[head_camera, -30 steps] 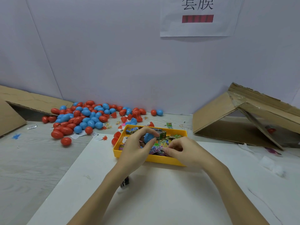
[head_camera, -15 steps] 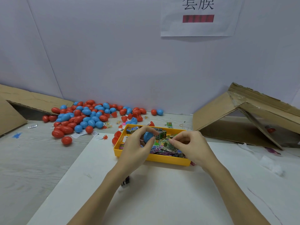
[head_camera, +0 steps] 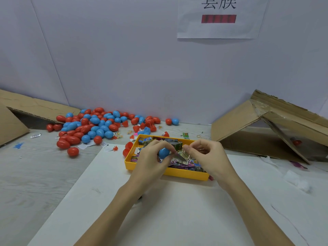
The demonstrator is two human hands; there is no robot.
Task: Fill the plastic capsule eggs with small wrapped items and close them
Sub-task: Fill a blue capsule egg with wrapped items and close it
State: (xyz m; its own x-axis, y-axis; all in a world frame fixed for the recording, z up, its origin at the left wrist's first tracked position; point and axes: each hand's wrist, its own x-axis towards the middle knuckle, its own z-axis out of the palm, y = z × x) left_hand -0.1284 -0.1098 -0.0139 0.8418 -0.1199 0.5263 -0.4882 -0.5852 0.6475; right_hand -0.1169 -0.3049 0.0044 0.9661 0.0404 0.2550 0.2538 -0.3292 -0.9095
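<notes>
Over the yellow rectangular plastic tray (head_camera: pixel 184 174), both hands work close together. Left hand (head_camera: pixel 150 162) grips a blue plastic egg half (head_camera: pixel 163 152), fingers curled round it, thumb on the near side; can't tell which way its opening faces. Right hand (head_camera: pixel 207 157) pinches a small crinkly foil-wrapped item (head_camera: pixel 182 155) between thumb and forefinger, other fingers curled in. Wrapped item sits just beside the egg half, touching or nearly so; can't tell if any of it is inside. Tray is full of more small colourful wrapped packets (head_camera: pixel 193 164), sits on the far edge of a white paper sheet (head_camera: pixel 168 210) on a pale wood-grain tabletop (head_camera: pixel 35 174). Two red egg halves (head_camera: pixel 128 148) lie against the tray's left side. Further back left, against the wall, a loose pile of red and blue plastic capsule eggs (head_camera: pixel 95 126), mostly closed, a few open halves and scraps near its right edge. One red and one blue egg (head_camera: pixel 171 121) sit apart to the right of the pile. Tipped brown cardboard box (head_camera: pixel 266 128) to the right, another cardboard piece (head_camera: pixel 26 107) far left. White paper sign with printed characters and a red bar (head_camera: pixel 219 18) on the wall.
</notes>
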